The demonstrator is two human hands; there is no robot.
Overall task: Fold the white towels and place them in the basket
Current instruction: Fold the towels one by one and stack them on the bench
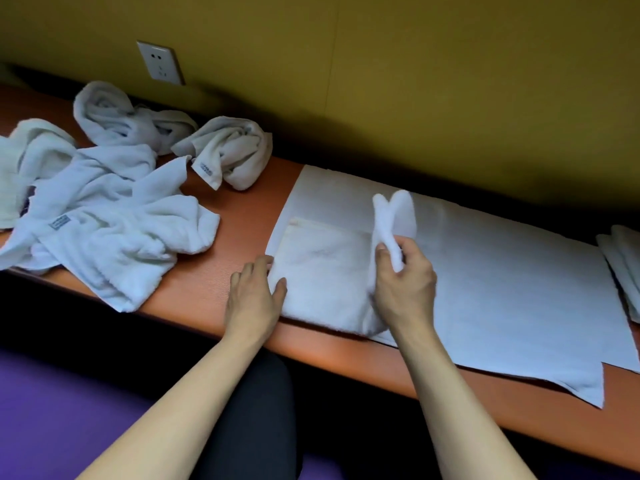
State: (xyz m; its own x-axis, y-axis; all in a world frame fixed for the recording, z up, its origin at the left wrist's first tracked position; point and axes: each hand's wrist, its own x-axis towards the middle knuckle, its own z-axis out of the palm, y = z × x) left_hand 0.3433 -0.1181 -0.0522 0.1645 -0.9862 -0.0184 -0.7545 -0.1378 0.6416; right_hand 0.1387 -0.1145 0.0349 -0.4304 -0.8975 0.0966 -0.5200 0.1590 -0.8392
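While your right fingers (pixel 389 252) are curled round the raised edge of the small white towel (pixel 322 271), pinching a doubled flap that stands up above your right hand (pixel 403 292), carry that flap over towards your left in 1 smooth arc, judging by the fold half made. Your left hand (pixel 256 296) lies flat, fingers straight and slightly spread, pressing the towel's left edge down; it holds nothing, it only pins. Keep it there so the lower layer does not slide as the flap comes over, then lift it just as the edges meet.

The towel lies on a large flat white cloth (pixel 502 289) spread over the orange counter (pixel 225 237), so watch that you pinch only the towel and not the cloth beneath. Line the carried edge up with the pinned edge before you let go, and smooth from the crease outward.

To your left a pile of unfolded white towels (pixel 104 220) waits, with 2 loosely rolled ones (pixel 228 150) behind it near the wall socket (pixel 160 62). At the far right edge sits what looks like folded towels (pixel 623 265). No basket is in view, so you cannot yet plan the drop.
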